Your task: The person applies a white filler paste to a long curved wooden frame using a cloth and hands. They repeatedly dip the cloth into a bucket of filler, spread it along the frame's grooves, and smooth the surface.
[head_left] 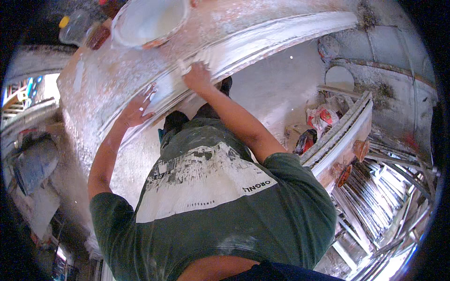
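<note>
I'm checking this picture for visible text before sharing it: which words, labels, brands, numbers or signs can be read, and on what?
Dark green T-shirt: dark lettering on its white front panel, partly legible; I don't reproduce the wording.
Red-and-white package on the right: any print is too small and blurred to read.
Long white moulding: no text seen.

Head-worn view (wide fisheye), downward
</note>
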A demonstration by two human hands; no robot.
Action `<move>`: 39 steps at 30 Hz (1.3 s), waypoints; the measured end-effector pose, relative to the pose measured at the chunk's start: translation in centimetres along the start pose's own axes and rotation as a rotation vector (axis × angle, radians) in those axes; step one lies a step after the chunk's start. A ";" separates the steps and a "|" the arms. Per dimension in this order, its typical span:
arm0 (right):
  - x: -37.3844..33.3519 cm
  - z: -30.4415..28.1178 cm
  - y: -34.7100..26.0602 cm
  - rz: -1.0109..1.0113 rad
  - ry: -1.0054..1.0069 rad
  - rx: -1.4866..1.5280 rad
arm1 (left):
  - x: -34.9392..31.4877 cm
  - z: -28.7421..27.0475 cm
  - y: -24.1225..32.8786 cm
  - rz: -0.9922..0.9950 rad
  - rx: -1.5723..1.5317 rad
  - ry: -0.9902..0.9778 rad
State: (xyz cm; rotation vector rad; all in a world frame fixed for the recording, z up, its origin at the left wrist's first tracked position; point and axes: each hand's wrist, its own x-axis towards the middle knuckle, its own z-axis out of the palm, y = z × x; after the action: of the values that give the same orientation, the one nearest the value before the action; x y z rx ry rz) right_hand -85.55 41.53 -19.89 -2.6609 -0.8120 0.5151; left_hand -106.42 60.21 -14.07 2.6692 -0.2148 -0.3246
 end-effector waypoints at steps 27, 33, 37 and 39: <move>21.2 -24.9 46.8 0.170 0.756 0.545 | 71.3 3.6 19.1 0.205 -0.137 0.352; 22.3 -22.3 45.7 0.279 0.313 0.087 | 64.4 4.5 16.2 0.391 0.005 0.239; 20.1 -19.6 37.9 0.132 0.089 -0.198 | 50.7 0.7 13.5 0.278 -0.168 -0.001; 17.6 -18.2 33.2 0.149 -0.121 -0.045 | 43.3 0.5 11.4 0.170 -0.217 -0.126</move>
State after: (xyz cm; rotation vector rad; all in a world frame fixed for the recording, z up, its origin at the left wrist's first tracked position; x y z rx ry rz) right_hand -48.60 22.12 -21.07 -2.7682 -0.6680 0.7086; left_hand -66.05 41.14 -17.80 2.4007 -0.4180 -0.4363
